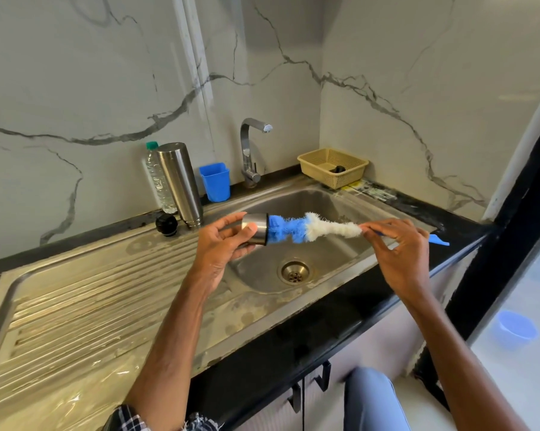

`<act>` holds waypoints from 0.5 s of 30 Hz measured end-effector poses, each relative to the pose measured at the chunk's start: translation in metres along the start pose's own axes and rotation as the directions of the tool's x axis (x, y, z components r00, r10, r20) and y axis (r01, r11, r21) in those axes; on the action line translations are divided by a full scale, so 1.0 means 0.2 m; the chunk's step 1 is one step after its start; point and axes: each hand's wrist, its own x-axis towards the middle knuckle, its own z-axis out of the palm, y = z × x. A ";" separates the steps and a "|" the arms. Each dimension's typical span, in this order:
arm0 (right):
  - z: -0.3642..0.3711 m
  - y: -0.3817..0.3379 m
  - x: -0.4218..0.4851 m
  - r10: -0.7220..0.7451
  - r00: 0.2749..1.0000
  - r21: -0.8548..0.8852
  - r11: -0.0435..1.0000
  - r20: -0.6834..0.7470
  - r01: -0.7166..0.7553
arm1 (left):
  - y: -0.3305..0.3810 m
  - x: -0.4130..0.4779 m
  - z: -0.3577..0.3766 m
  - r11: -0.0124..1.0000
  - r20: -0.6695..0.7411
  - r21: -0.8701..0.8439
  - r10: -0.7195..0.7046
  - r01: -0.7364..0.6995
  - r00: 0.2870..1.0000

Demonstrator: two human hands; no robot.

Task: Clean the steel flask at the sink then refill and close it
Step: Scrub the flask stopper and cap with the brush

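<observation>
Over the sink [330,259], the left hand [222,241] grips the flask's steel cup [255,229], with the blue tip of a bottle brush [309,228] pushed into it. The right hand [399,244] pinches the brush handle. The steel flask [180,185] stands on the drainboard by the wall, with its black stopper [166,224] just beside it.

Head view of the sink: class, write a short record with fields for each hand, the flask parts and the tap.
left hand: holds steel cup over the sink
right hand: pinches brush by its handle; blue bristle end inside the cup
steel flask: stands on drainboard, beside plastic bottle
black stopper: lies on drainboard in front of the flask
tap: no water running
</observation>
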 end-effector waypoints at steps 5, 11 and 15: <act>0.01 0.03 -0.01 -0.015 0.999 0.004 1.000 0.034 0.015 | 0.00 0.00 0.01 0.999 -0.014 -0.047 -0.013 0.013 1.000; 0.02 0.04 0.00 0.022 0.999 0.011 1.000 0.036 -0.022 | -0.01 0.00 0.00 0.999 -0.002 -0.040 -0.029 0.029 1.000; 0.02 0.06 -0.02 0.053 0.998 0.032 0.998 0.046 -0.054 | -0.01 -0.01 0.02 0.999 0.033 -0.011 -0.036 0.037 0.999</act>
